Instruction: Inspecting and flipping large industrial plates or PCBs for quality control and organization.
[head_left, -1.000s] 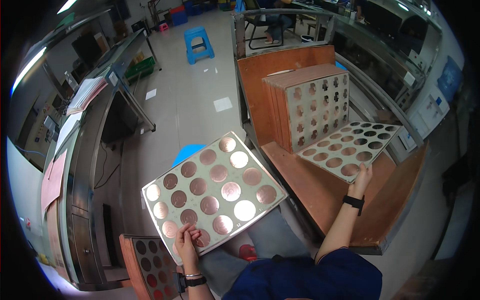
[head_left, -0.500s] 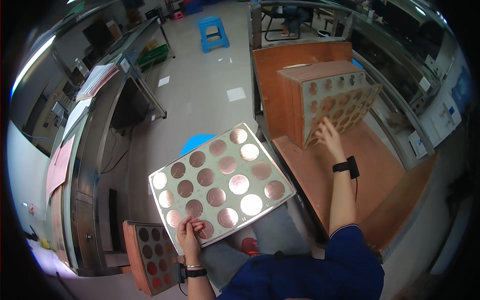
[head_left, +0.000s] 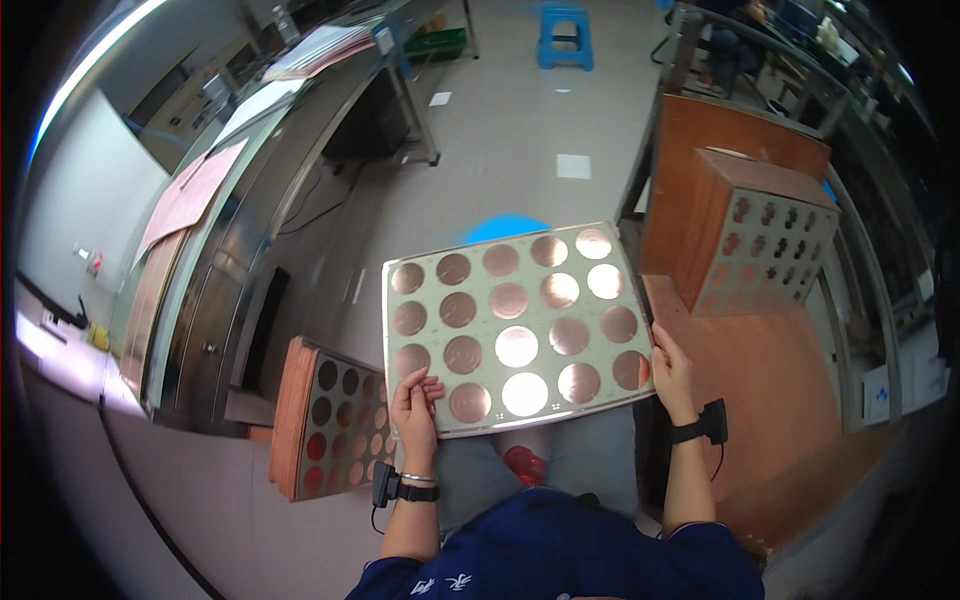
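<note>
A pale green circuit board panel (head_left: 535, 335) with rows of shiny copper discs lies tilted above my lap. My left hand (head_left: 417, 398) grips its lower left edge, fingers curled over the face. At the right edge, my right hand (head_left: 672, 365) has its thumb on the border, with the other fingers mostly hidden behind the panel. To the right, a stack of similar panels (head_left: 765, 245) stands on edge in an orange-brown wooden rack (head_left: 760, 375). Down to the left stands another stack of disc-patterned panels (head_left: 335, 425).
A workbench (head_left: 290, 150) runs along the left, bearing papers (head_left: 325, 50) and a pink sheet (head_left: 190, 195). A blue stool (head_left: 565, 38) stands on the floor ahead, and a round blue thing (head_left: 508, 228) shows behind the panel. Another person (head_left: 733, 50) sits at the far right.
My right hand has left the stack in the rack and now holds the right edge of the panel. The panel has turned more level, and the view has swung left.
</note>
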